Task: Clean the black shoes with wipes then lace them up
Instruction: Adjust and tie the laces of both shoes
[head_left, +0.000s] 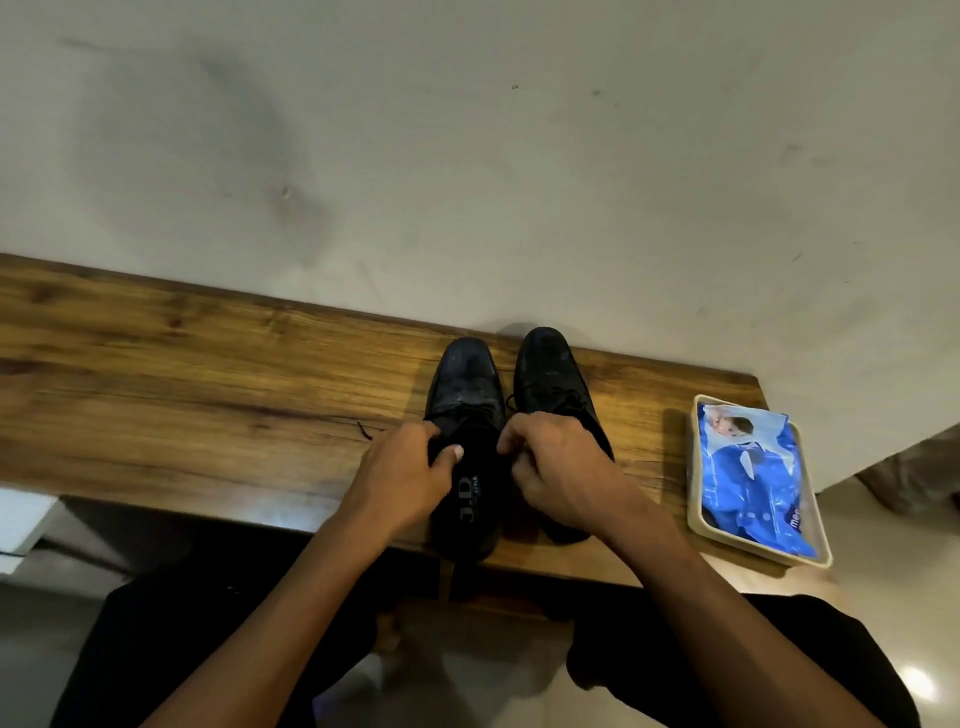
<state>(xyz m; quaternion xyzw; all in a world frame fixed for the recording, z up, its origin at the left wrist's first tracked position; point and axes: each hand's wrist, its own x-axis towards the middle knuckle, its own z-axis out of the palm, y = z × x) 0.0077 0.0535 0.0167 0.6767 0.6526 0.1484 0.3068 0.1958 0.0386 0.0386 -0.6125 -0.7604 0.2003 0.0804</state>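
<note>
Two black leather shoes stand side by side on the wooden bench, toes toward the wall. The left shoe shows a printed insole behind its opening. My left hand grips the left side of that shoe's opening, thumb across the tongue area. My right hand has its fingers curled at the shoe's right side, pinching what looks like its lace; the lace itself is mostly hidden. A loose lace end lies on the wood left of the shoe. The right shoe has its laces tied.
A blue pack of wipes lies in a beige tray at the bench's right end. A pale wall rises right behind the bench. My legs in dark clothing are below the bench's near edge.
</note>
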